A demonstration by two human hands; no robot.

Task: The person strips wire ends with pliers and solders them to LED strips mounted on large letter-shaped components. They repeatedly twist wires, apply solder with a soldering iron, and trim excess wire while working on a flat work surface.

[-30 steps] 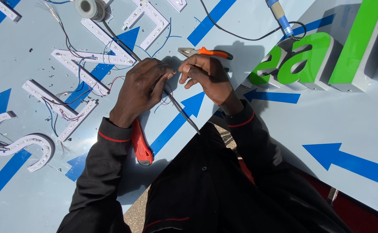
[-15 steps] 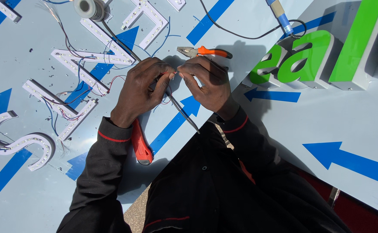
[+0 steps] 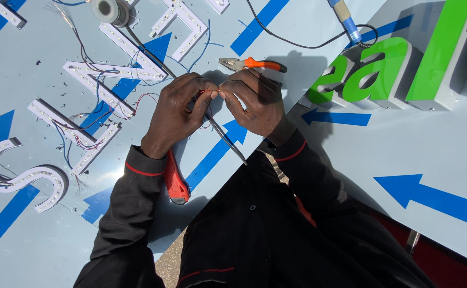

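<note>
Over sign panel (image 3: 41, 250): both hands pinch red wire (image 3: 205, 92).

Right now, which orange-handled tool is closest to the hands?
The red-orange handled tool partly tucked under the left hand's wrist. The pliers lie just above the right hand, apart from it.
</note>
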